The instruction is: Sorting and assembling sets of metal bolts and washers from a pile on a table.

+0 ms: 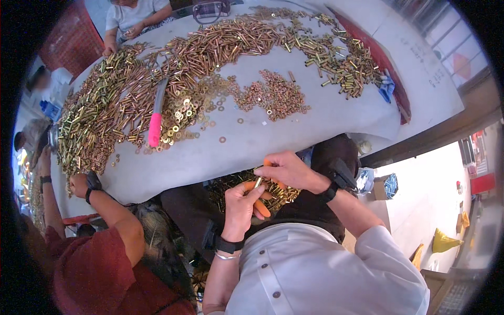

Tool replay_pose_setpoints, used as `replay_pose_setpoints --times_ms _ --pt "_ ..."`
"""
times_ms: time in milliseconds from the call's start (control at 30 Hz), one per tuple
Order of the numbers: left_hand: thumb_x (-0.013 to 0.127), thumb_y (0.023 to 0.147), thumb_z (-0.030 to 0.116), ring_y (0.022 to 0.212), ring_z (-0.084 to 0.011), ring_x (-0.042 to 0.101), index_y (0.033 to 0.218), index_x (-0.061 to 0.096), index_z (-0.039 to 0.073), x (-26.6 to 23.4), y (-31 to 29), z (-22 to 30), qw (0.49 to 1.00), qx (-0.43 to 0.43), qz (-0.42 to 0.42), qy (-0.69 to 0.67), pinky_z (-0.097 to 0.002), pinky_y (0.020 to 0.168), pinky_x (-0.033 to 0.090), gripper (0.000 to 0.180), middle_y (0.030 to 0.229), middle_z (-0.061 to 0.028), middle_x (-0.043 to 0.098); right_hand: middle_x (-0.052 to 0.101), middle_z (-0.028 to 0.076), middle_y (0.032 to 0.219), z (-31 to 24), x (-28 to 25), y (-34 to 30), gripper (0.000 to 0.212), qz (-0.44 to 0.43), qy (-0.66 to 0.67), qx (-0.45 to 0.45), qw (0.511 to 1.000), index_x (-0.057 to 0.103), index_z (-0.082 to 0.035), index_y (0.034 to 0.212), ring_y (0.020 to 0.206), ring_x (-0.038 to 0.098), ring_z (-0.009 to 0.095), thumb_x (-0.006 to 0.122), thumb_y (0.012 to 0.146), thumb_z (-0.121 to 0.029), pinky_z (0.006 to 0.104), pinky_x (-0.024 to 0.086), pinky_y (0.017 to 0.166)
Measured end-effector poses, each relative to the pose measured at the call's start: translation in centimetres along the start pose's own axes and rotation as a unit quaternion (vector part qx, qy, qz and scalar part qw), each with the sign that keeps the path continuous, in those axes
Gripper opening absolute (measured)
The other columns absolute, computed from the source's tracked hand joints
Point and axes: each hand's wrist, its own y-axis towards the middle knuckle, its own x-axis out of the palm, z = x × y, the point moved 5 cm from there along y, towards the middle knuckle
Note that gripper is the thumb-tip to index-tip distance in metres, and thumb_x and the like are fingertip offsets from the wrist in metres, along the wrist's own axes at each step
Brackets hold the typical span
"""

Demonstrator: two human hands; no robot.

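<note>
Over my lap, my left hand [241, 206] pinches a short, shiny brass-coloured metal piece [258, 182], held upright. Whether it is a bolt or a sleeve is too small to tell. My right hand [291, 170] closes its thumb and fingers at the upper end of the same piece. Orange finger covers [261, 208] sit on some fingers of both hands. Just below them, a heap of similar brass-coloured pieces [286, 196] lies in my lap; its container is mostly hidden.
The grey-covered table [247, 142] ahead carries piled metal rods or sleeves [226, 39], washers [181, 113], nuts [278, 97] and a pink-handled tool [155, 126]. A co-worker in a dark red shirt [105, 262] sits close on my left; another person [139, 16] sits across.
</note>
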Motion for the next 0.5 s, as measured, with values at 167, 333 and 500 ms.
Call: replay_pose_setpoints --times_ms 167,333,500 --pt "0.062 0.087 0.013 0.042 -0.0144 0.059 0.096 0.062 -0.005 0.14 -0.08 0.15 1.000 0.003 0.006 -0.025 -0.0209 0.033 0.043 0.020 0.071 -0.0118 0.066 0.052 -0.002 0.056 -0.07 0.41 0.27 0.031 0.023 0.007 -0.034 0.999 0.057 -0.002 0.070 0.046 0.048 0.003 0.063 0.088 -0.026 0.0206 0.036 0.039" --pt "0.064 0.086 0.016 0.040 -0.0139 0.057 0.093 0.063 -0.004 -0.06 -0.06 0.04 1.000 -0.018 0.013 -0.018 -0.0211 0.032 0.041 0.021 0.068 -0.0110 0.066 0.054 0.001 0.055 0.35 0.53 0.23 0.031 0.003 0.014 -0.033 0.999 0.059 0.000 0.072 0.045 0.051 0.006 0.062 0.088 -0.026 0.0234 0.039 0.040" --pt "0.065 0.086 0.017 0.040 -0.0143 0.057 0.094 0.063 -0.003 -0.23 0.02 -0.02 1.000 -0.025 -0.003 0.002 -0.0207 0.031 0.040 0.022 0.069 -0.0112 0.066 0.055 0.003 0.054 0.69 0.42 0.25 0.030 -0.002 0.000 -0.049 0.999 0.059 -0.001 0.073 0.044 0.052 0.008 0.061 0.088 -0.026 0.0255 0.040 0.039"
